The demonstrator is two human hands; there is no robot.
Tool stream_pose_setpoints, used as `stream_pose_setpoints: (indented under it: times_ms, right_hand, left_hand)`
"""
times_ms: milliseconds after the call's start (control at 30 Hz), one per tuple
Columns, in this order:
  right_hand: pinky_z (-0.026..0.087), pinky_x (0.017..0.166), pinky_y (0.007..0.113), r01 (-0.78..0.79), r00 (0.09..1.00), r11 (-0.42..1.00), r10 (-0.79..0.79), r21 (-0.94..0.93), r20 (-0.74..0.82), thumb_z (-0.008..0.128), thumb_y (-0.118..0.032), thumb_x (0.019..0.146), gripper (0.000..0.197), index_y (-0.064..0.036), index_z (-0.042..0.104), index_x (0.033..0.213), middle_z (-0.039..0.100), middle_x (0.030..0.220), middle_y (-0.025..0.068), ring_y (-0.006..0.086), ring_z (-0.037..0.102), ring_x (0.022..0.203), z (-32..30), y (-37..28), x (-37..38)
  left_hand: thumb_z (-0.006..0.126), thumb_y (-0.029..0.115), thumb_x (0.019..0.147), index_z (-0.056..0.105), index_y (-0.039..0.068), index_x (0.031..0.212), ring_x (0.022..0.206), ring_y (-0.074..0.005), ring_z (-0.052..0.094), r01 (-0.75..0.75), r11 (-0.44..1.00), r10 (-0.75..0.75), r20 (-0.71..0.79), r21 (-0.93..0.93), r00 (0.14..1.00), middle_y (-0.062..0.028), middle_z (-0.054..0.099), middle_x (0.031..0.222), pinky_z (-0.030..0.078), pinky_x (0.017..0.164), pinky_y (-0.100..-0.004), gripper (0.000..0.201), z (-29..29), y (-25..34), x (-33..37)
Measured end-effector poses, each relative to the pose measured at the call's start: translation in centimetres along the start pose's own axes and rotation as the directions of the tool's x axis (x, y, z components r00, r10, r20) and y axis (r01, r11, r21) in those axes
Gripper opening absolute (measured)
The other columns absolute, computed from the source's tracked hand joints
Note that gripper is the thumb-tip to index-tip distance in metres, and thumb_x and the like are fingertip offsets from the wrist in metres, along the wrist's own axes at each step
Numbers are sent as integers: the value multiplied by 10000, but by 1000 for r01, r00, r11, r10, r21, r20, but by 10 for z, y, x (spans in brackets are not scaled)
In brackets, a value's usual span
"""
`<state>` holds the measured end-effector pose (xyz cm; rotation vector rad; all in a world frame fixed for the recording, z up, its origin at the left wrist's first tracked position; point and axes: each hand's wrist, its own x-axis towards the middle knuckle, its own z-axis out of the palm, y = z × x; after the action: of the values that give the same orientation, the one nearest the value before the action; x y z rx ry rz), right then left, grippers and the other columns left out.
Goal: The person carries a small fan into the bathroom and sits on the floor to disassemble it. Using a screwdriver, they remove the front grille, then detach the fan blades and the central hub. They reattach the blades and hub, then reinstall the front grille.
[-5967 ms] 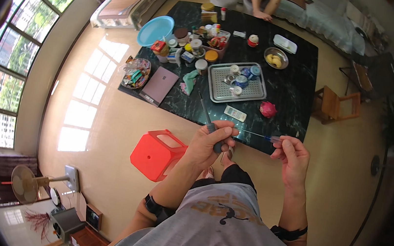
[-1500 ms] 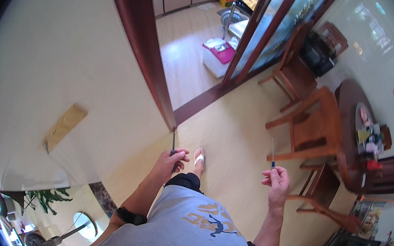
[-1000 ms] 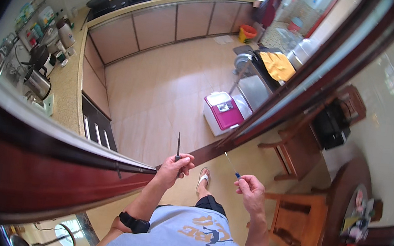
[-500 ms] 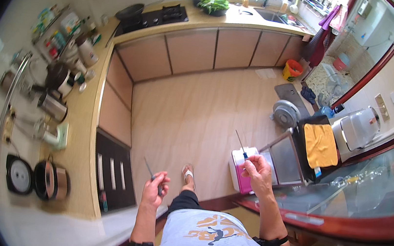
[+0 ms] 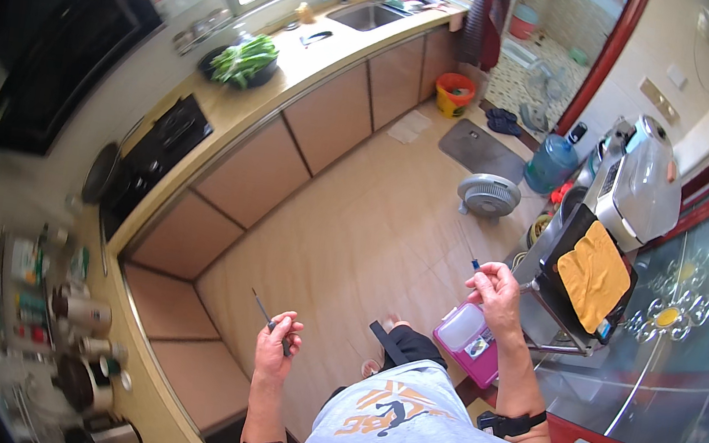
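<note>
My left hand [image 5: 275,346] is closed round the dark handle of a screwdriver [image 5: 263,309], its thin metal shaft pointing up and to the left. My right hand [image 5: 498,294] pinches a second screwdriver [image 5: 474,264], with a bit of blue at its handle and a slim shaft tilted up to the left. Both hands hang in the air over the tiled floor, well apart from each other. Below the right hand stands a pink-and-white box [image 5: 466,337]; the hand does not appear to touch it. The fingers hide most of both handles.
A counter [image 5: 288,80] curves along the left and back, with a stove [image 5: 164,149], greens [image 5: 246,59] and a sink [image 5: 366,16]. On the right stand a grey fan [image 5: 489,195], a water jug [image 5: 551,164] and a rack carrying an orange cloth [image 5: 593,276]. A mat [image 5: 482,152] lies near the doorway.
My view has swung to the right, and the doorway side shows more fully. The right hand is now nearer the rack in the picture. Both hands keep their screwdrivers.
</note>
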<state>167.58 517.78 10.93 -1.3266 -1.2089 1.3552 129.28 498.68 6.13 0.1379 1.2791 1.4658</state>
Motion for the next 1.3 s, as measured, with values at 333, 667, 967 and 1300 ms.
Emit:
stream_pose_setpoints:
  times_ms: [333,667,967,1300]
  right_hand:
    - [471,532,218,-126,963,991,111,-47,-246,638,-126,953,244,10,671,1152,664,743,25,66,573,564,51,-18,230]
    - [525,598,242,23,945,1000,-16,16,-328,617,-85,964,234,22,617,1172,663,863,41,72,592,650,91,-65,462]
    - [541,610,255,-67,765,986,148,150,-627,625,-123,962,314,16,505,1217,691,902,109,133,656,656,82,-92,592]
    - [537,638,248,-100,578,970,239,222,-780,682,-116,948,289,5,573,1188,703,935,96,131,663,698,1,-88,711]
  left_hand:
    - [629,212,1004,671,112,1125,626,-117,632,201,973,-214,120,113,969,-34,713,883,474,483,-227,163,138,132,270]
    - [623,178,1002,677,73,1101,593,-115,629,192,966,-227,215,171,950,-57,713,861,469,478,-222,155,277,223,512]
    - [653,181,984,684,69,1100,583,-115,604,283,864,-442,357,416,823,-55,707,848,449,485,-237,164,455,275,729]
    - [669,213,975,691,76,1100,597,-107,619,193,772,-539,462,606,704,-44,712,855,441,487,-235,187,686,243,891]
